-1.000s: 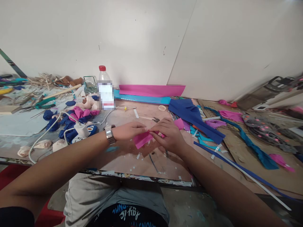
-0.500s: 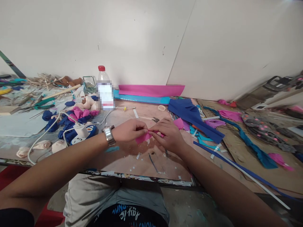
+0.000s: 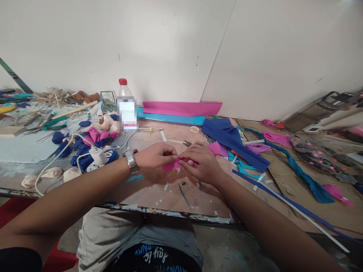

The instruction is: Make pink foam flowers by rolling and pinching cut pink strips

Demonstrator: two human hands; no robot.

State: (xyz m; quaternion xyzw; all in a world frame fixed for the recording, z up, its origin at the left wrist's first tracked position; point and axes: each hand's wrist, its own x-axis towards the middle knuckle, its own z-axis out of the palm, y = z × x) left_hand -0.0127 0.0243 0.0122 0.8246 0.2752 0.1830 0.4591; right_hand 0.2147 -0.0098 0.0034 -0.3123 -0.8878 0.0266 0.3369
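Both of my hands meet over the middle of the worktable (image 3: 159,192). My left hand (image 3: 155,155), with a metal watch (image 3: 131,160) on its wrist, pinches one end of a small pink piece of foam sheet (image 3: 169,165). My right hand (image 3: 203,161) pinches the other end, its fingers curled over the piece. The pink piece is folded or rolled between the fingertips and sits just above the tabletop. Much of it is hidden by my fingers.
A clear bottle with a red cap (image 3: 126,106) stands behind my hands. Pink and blue foam flowers and a white cable (image 3: 85,143) lie at the left. Dark blue sheet (image 3: 232,139), teal strips and pink scraps lie at the right. Pink and teal sheets (image 3: 181,108) lean on the wall.
The pink piece has been gathered in from a flat flap to a smaller bundle between my fingertips. Both hands stayed in nearly the same place.
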